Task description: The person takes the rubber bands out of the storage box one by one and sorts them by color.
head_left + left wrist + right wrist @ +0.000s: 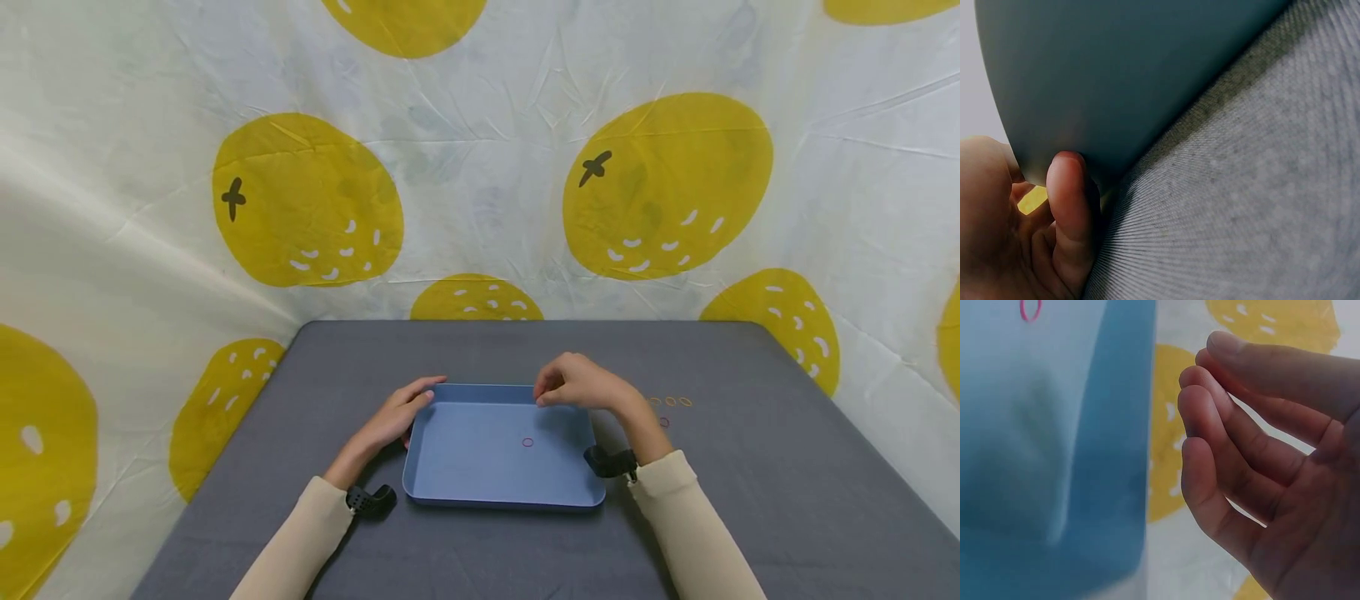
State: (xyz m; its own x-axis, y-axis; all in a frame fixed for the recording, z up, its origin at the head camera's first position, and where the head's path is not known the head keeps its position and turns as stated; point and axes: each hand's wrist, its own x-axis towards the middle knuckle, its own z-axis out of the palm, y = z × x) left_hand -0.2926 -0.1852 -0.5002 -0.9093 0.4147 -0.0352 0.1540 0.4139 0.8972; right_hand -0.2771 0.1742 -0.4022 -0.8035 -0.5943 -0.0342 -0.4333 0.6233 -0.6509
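A blue rectangular tray [480, 492] lies on the grey tabletop with a small, thin pink loop [528, 442] on its floor. My left hand [393, 417] holds the tray's far left corner, its thumb at the rim and its other fingers along the outside. In the left wrist view a finger [1067, 194] presses on the tray's outer wall. Over the far right part of the tray hovers my right hand [581, 383], fingers loosely bent and thumb close to the index finger. Nothing shows between the fingers in the right wrist view.
Right of the tray, partly behind the right forearm, lie several thin orange loops [671, 402] in a row. A red loop [664, 422] is nearer to me. A white curtain [480, 208] with yellow fruit shapes hangs behind the table [750, 500].
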